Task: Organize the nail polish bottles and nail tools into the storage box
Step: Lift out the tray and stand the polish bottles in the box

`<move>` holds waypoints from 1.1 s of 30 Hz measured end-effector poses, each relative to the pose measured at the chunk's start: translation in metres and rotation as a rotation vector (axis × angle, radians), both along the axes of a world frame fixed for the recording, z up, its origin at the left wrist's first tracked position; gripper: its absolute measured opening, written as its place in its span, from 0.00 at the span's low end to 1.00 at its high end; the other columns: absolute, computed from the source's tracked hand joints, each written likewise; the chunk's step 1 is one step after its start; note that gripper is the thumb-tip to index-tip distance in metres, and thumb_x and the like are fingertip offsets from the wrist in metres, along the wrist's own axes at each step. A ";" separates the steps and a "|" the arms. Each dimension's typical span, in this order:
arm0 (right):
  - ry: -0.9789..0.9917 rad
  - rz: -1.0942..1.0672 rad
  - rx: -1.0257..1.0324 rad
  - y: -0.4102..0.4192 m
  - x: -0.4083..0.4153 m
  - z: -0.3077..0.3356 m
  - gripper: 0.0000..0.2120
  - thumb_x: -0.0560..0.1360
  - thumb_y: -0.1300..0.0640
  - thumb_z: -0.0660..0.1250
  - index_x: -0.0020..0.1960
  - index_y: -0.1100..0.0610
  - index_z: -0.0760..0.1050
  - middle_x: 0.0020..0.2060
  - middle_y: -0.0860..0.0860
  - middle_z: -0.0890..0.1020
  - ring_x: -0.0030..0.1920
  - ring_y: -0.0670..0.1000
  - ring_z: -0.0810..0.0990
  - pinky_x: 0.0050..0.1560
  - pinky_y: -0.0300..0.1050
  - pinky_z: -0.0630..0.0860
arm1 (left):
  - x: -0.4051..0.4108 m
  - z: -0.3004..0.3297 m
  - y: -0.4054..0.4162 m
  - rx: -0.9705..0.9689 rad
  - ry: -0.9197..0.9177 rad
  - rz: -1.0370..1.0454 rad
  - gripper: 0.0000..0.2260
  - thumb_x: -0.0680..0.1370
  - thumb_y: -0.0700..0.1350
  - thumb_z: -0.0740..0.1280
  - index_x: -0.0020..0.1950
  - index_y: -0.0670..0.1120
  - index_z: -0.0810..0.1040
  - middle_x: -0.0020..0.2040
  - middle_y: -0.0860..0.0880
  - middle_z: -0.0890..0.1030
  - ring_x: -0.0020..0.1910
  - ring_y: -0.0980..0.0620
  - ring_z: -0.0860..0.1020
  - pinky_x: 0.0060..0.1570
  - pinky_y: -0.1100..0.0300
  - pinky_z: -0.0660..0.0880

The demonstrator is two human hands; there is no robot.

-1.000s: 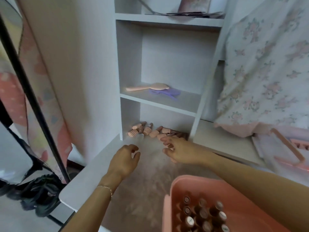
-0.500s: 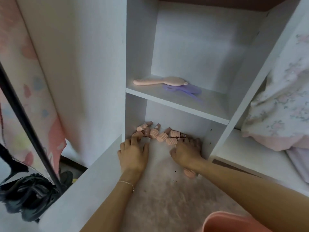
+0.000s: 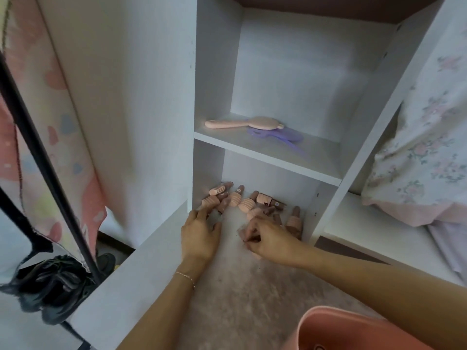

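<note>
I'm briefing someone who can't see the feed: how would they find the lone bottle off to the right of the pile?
Start at the white shelf unit and go to its lowest compartment, where pink nail polish bottles lie scattered. Look to the compartment's right wall, just beyond the right hand. The lone bottle lies apart from the cluster, its dark cap pointing toward the back.

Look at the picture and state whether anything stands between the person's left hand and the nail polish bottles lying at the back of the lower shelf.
Nothing visible does. The left hand lies flat on the shelf floor, its fingertips already at the nearest nail polish bottles. The right hand works beside it, not across its path.
</note>
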State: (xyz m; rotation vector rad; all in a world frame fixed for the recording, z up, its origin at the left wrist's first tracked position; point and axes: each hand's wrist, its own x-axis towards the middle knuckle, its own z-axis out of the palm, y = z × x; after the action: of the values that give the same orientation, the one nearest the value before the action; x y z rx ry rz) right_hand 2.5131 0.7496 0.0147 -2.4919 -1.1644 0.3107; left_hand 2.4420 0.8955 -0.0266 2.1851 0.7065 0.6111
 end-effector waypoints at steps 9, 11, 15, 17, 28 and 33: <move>0.017 0.095 -0.222 0.002 -0.010 0.011 0.05 0.74 0.56 0.62 0.41 0.55 0.70 0.42 0.53 0.76 0.51 0.55 0.75 0.54 0.49 0.67 | -0.025 0.005 0.007 -0.472 -0.280 0.065 0.11 0.72 0.41 0.70 0.44 0.53 0.69 0.43 0.52 0.80 0.41 0.57 0.77 0.38 0.68 0.71; 0.069 0.095 -0.209 -0.001 -0.009 0.018 0.08 0.76 0.55 0.60 0.38 0.55 0.67 0.46 0.56 0.74 0.50 0.55 0.76 0.55 0.51 0.68 | -0.029 0.009 0.006 -0.556 -0.307 0.038 0.12 0.72 0.39 0.70 0.44 0.52 0.68 0.48 0.46 0.80 0.44 0.49 0.79 0.47 0.56 0.75; 0.389 0.065 0.103 -0.008 -0.018 0.044 0.05 0.78 0.58 0.59 0.43 0.53 0.66 0.42 0.53 0.74 0.39 0.49 0.78 0.37 0.41 0.78 | -0.043 0.021 -0.007 -0.625 -0.348 -0.070 0.14 0.73 0.35 0.68 0.55 0.48 0.69 0.49 0.48 0.77 0.46 0.44 0.81 0.48 0.51 0.79; 0.385 0.070 0.198 -0.015 -0.028 0.062 0.06 0.78 0.56 0.58 0.46 0.45 0.66 0.40 0.50 0.75 0.37 0.48 0.77 0.29 0.38 0.76 | -0.051 0.030 -0.016 -0.608 -0.359 -0.117 0.11 0.76 0.36 0.64 0.54 0.49 0.71 0.46 0.48 0.77 0.40 0.52 0.82 0.38 0.62 0.79; 0.439 0.026 0.623 -0.099 -0.093 0.132 0.05 0.76 0.62 0.62 0.50 0.55 0.74 0.41 0.55 0.79 0.37 0.47 0.79 0.36 0.45 0.77 | -0.108 0.145 -0.099 -0.407 -0.466 -0.361 0.07 0.77 0.43 0.64 0.54 0.45 0.75 0.36 0.52 0.80 0.30 0.58 0.76 0.31 0.67 0.73; 0.483 0.025 0.709 -0.164 -0.128 0.134 0.09 0.75 0.64 0.64 0.48 0.52 0.77 0.38 0.49 0.82 0.42 0.51 0.82 0.37 0.42 0.80 | -0.143 0.149 -0.147 -0.419 -0.479 -0.482 0.05 0.77 0.41 0.64 0.52 0.46 0.75 0.33 0.56 0.80 0.31 0.55 0.77 0.34 0.67 0.74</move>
State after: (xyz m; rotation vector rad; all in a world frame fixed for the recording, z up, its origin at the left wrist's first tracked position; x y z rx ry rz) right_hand 2.3855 0.5859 0.1492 -1.6672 -0.8947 0.3931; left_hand 2.2994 0.7489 0.1221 1.6410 0.0356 0.6275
